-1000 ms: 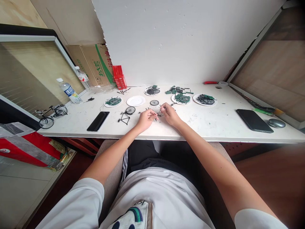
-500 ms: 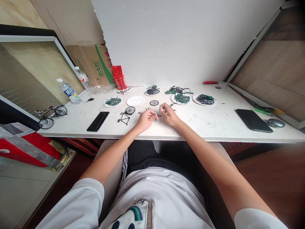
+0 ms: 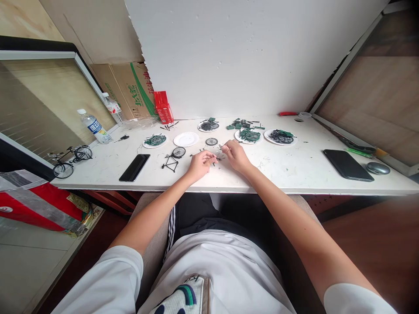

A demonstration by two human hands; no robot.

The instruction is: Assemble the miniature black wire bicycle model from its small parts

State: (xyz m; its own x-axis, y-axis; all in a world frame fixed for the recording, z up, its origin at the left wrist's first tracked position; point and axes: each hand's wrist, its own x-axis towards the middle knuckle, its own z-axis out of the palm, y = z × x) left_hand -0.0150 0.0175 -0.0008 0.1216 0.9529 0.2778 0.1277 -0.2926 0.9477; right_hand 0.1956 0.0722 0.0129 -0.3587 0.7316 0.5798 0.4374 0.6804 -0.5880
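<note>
My left hand (image 3: 200,165) is closed in a pinch over the table, on a small dark part too tiny to name. To its right, my right hand (image 3: 236,155) pinches a thin light-coloured rod (image 3: 218,151) that points left from the fingertips. A gap separates the two hands. Small dark pieces lie beneath and between them. Just beyond sits a loose toy wheel (image 3: 211,141). Left of my left hand rests a black toy bicycle frame (image 3: 170,163) with a spoked wheel (image 3: 178,152) at its upper end.
Paper plates with green and black parts (image 3: 250,135) stand along the back, beside a bare white plate (image 3: 186,139). A whole toy bicycle (image 3: 70,160), bottles (image 3: 95,126) and a phone (image 3: 135,167) are at left. Another black phone (image 3: 348,165) and a mouse (image 3: 378,168) lie right.
My right hand has drawn slightly right and away from my left hand, with the thin rod in its fingers. My left hand has hardly moved.
</note>
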